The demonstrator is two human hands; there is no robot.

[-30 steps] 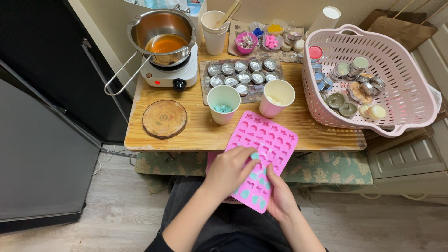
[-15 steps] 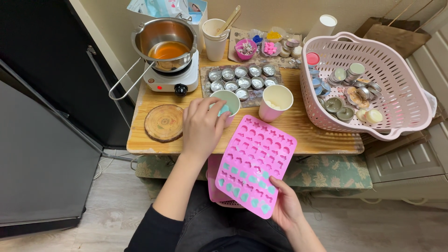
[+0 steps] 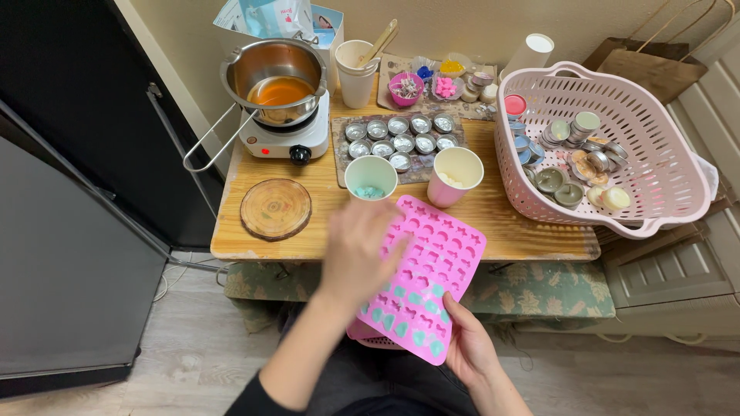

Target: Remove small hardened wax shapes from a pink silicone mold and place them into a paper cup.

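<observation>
Head view looks down on a low wooden table (image 3: 493,223) with both hands in front of it. The right hand (image 3: 472,348) grips the near corner of a pink silicone mould (image 3: 428,281), thumb on top and fingers underneath, holding it tilted over the table's near edge. Most of the mould's small cavities are bare pink; the rows closest to the right hand hold teal pieces. The left hand (image 3: 361,248) is blurred, fingers loosely spread, lying over the mould's left edge; whether it touches the mould or pinches anything cannot be told.

Just beyond the left hand stands a mint paper cup (image 3: 371,177) with teal bits at its bottom, and beside that, beyond the mould's far corner, a pink paper cup (image 3: 455,176) holding pale pieces. Farther out from both hands lies a tray of small metal tins (image 3: 401,137). To the left of the left hand sits a round wooden coaster (image 3: 275,208), and past it a steel pot (image 3: 277,77) of amber liquid on a small white hotplate (image 3: 289,139). Well to the right of the right hand rests a pink plastic basket (image 3: 663,177) with more tins and small candles inside.
</observation>
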